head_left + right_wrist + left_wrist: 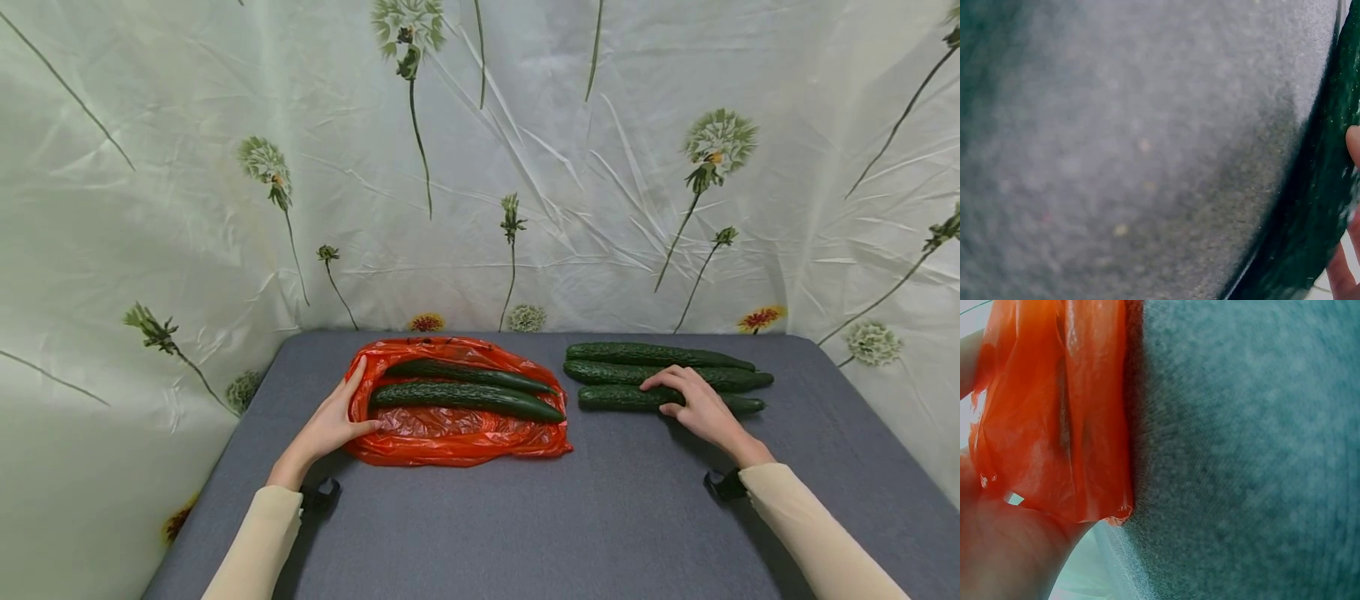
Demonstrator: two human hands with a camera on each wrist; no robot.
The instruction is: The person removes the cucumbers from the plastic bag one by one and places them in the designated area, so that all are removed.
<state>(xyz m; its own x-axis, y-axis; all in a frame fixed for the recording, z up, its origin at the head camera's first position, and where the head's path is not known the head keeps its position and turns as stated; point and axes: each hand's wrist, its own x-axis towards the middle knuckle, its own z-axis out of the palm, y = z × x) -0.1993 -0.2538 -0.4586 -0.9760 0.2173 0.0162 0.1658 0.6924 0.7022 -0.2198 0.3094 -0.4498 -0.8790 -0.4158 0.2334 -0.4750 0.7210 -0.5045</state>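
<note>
clock per head view: r hand [701,412] is at approx mid-length of the nearest loose cucumber [611,398], wrist twd 5 o'clock; the cucumber's long axis is approx 9-to-3, the 3 end dipping a bit twd 4, so the fingers cross it at a slant, not along it. thumb on its 6 side, fingers bent over its 12 side, i.e. pinching it across the width; r wrist view fits, w/ digits on opp sides of the dark green skin, tho most of the hand is cut off there. middle loose cucumber [600,371] lies just beside it at 12, far loose cucumber [652,354] past that, both approx parallel. red plastic bag [442,454] is at 9 from the r fingers, just past the nearest cucumber's 9 end w/ a small gap btwn, mouth gaping up. in it, upper bagged cucumber [480,377] & lower bagged cucumber [465,396] lie approx 9-to-3 too, 3 ends dipping. l hand [330,425] is the nearer one to the bag, at its 9 end: thumb & forefinger spread wide against the plastic, forefinger twd 1, thumb twd 3; can't tell how the other l fingers lie. all on grey cloth [525,533].
</note>
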